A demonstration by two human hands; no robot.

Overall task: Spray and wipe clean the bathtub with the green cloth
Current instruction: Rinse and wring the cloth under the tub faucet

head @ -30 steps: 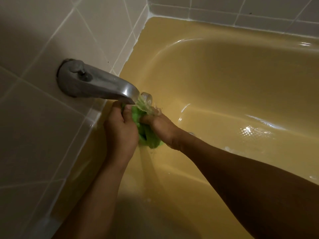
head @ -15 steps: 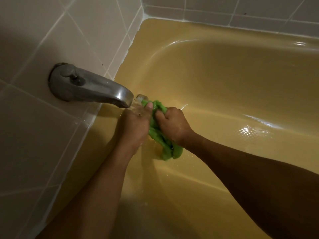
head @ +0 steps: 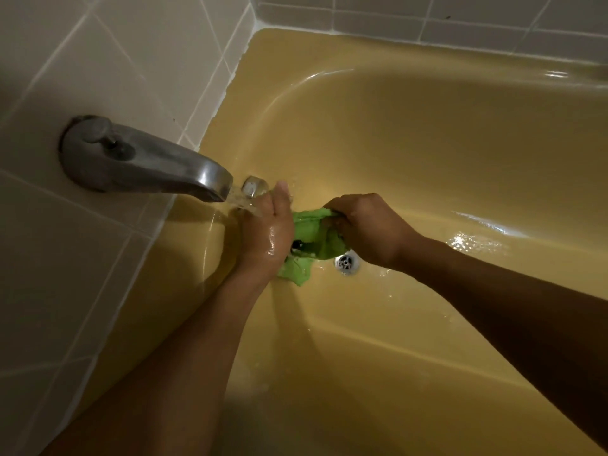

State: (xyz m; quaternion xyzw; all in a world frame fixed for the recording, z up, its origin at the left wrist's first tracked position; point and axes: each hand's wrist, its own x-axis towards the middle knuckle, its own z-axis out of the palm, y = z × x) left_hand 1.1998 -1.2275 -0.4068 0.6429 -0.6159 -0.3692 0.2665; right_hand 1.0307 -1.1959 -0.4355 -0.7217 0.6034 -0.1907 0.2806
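Tile wall (head: 98,291) at left, with a grey metal spout (head: 148,162) sticking out of it and water running from its mouth. Small shiny round fitting (head: 255,185) sits just past the spout tip, on the tub's end wall. Left hand (head: 268,235) is under the stream, wet, back to camera, fingers wrapped on the left end of the green cloth (head: 312,232). Cloth is bunched between both hands, low over the tub floor, a loose corner hanging by the left wrist. Right hand (head: 368,228) is curled, gripping the cloth's right end. Drain (head: 345,261) is just below the right hand, beside the cloth. Yellow bathtub (head: 427,159) is wet, with glare spots on the floor at right.
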